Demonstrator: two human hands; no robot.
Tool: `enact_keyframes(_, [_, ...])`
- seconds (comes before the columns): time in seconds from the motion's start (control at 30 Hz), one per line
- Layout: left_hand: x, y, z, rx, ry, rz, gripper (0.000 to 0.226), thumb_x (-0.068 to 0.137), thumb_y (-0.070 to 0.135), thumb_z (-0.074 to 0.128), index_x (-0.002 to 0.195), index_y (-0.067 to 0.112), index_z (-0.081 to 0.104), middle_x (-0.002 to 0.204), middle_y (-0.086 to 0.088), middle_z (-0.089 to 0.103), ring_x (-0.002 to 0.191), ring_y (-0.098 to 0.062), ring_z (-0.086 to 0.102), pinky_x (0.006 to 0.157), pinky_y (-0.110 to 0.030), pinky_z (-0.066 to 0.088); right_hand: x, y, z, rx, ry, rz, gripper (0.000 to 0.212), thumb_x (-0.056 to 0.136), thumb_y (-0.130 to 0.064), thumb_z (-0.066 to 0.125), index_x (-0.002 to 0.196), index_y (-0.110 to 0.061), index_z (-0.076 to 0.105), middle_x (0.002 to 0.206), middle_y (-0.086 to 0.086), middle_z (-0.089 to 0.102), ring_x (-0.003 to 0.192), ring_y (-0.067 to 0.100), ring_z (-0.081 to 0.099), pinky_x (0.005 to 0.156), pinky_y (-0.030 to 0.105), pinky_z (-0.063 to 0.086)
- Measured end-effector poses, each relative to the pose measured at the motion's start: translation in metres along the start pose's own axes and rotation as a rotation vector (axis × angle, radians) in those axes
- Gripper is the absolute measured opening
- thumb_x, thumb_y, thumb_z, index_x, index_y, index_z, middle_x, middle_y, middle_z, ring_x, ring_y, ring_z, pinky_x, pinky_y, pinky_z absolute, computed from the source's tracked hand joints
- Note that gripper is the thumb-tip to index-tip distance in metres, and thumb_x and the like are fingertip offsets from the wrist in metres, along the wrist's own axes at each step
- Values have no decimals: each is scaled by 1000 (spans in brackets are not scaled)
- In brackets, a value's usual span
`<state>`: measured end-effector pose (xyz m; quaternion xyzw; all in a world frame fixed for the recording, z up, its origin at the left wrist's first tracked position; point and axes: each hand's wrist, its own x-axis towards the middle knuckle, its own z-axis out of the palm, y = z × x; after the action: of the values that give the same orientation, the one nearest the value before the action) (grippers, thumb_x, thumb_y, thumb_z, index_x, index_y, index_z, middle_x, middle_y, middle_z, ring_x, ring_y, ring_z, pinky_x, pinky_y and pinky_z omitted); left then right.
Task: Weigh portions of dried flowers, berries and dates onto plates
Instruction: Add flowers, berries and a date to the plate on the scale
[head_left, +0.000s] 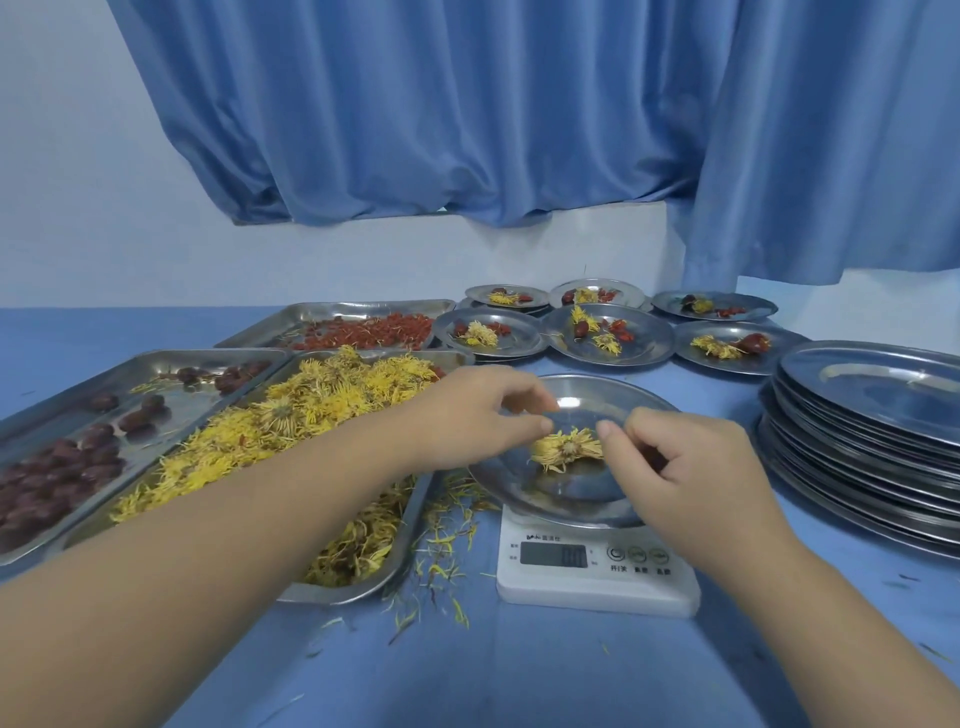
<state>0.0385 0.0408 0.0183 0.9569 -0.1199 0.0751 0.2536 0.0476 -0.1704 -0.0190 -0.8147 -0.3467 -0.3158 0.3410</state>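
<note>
Your hands meet over the plate (613, 388) on the scale (597, 582). Your left hand (483, 415) reaches in across the flower tray (311, 415), and your right hand (691, 462) comes from the near right. The step looks like adjusting the flower portion: one dried flower (566, 449) lies in the middle of the plate.

To do it well, I judge, lift both hands clear before you read the display, since any touch on the rim or the flower would skew the figure. Add or pull away only a few petals at a time. Put strays back in the tray, not on the tabletop (519, 675), where loose petals already lie just left of the scale.

Your left hand is half curled, thumb and forefinger tips just beside the flower's left edge; I cannot tell whether they pinch anything. Your right hand is curled tighter, thumb and forefinger pinching petals at the flower's right edge. Well to the right stands a stack of empty plates (872, 410).
</note>
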Motion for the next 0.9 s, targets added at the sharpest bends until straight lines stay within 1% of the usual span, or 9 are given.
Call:
enact_keyframes(0.13, [-29, -15, -14, -47, 116, 14, 14, 93, 30, 63, 106, 32, 68, 101, 21, 66, 94, 11, 56, 74, -2, 39, -8, -21, 9, -53, -52, -170, 43, 89, -33, 48, 56, -27, 23, 47, -8, 24, 47, 12, 29, 44, 29, 29])
enact_keyframes(0.23, [-53, -33, -25, 14, 180, -4, 12, 94, 26, 61, 101, 30, 69, 100, 18, 64, 93, 6, 57, 71, -5, 40, -12, -40, 15, -63, -42, -241, 38, 89, -34, 45, 56, -18, 34, 49, -6, 32, 46, 14, 33, 41, 31, 33])
enact_keyframes(0.33, [-76, -56, -43, 97, 199, -49, 10, 94, 27, 60, 100, 30, 68, 100, 19, 62, 91, 4, 57, 70, -11, 40, -10, -64, 28, -101, -82, -293, 30, 88, -34, 44, 63, -19, 52, 52, -8, 43, 49, 15, 42, 43, 30, 38])
enact_keyframes(0.47, [-99, -96, -80, 152, 314, -177, 13, 95, 29, 59, 103, 31, 68, 100, 19, 64, 91, 2, 58, 74, -20, 45, 4, -105, 56, -59, -132, -319, 23, 88, -36, 44, 78, -23, 60, 57, -12, 50, 54, 10, 49, 44, 29, 42])
enact_keyframes(0.63, [-127, -164, -132, 189, 408, -429, 12, 97, 37, 53, 91, 38, 63, 91, 19, 63, 70, 4, 58, 58, -21, 43, 19, -126, 94, -37, -186, -239, 16, 88, -34, 52, 94, -25, 63, 73, -17, 54, 68, 3, 46, 53, 21, 40])
enact_keyframes(0.7, [-135, -195, -147, 147, 433, -527, 16, 97, 38, 51, 86, 35, 62, 83, 12, 61, 65, -6, 57, 62, -28, 49, 16, -123, 103, -61, -195, -234, 15, 88, -31, 54, 94, -23, 64, 77, -13, 58, 72, 8, 52, 55, 20, 41])
enact_keyframes(0.77, [-140, -221, -155, 70, 438, -618, 17, 98, 39, 50, 87, 32, 61, 83, 4, 60, 71, -20, 60, 69, -38, 56, 13, -120, 109, -60, -188, -238, 17, 86, -29, 56, 96, -20, 67, 81, -10, 60, 75, 10, 56, 60, 18, 42])
enact_keyframes(0.83, [-139, -242, -155, 55, 423, -677, 19, 99, 37, 49, 98, 26, 65, 88, -2, 63, 76, -27, 64, 72, -40, 56, 12, -116, 112, -44, -186, -236, 19, 88, -29, 53, 97, -20, 67, 84, -9, 61, 78, 10, 55, 64, 20, 44])
enact_keyframes(0.9, [-132, -259, -151, 127, 350, -702, 24, 100, 28, 47, 114, 22, 65, 104, -7, 65, 91, -29, 65, 84, -40, 53, 13, -114, 112, -46, -198, -235, 23, 91, -33, 47, 97, -21, 66, 84, -10, 59, 77, 9, 53, 64, 21, 45])
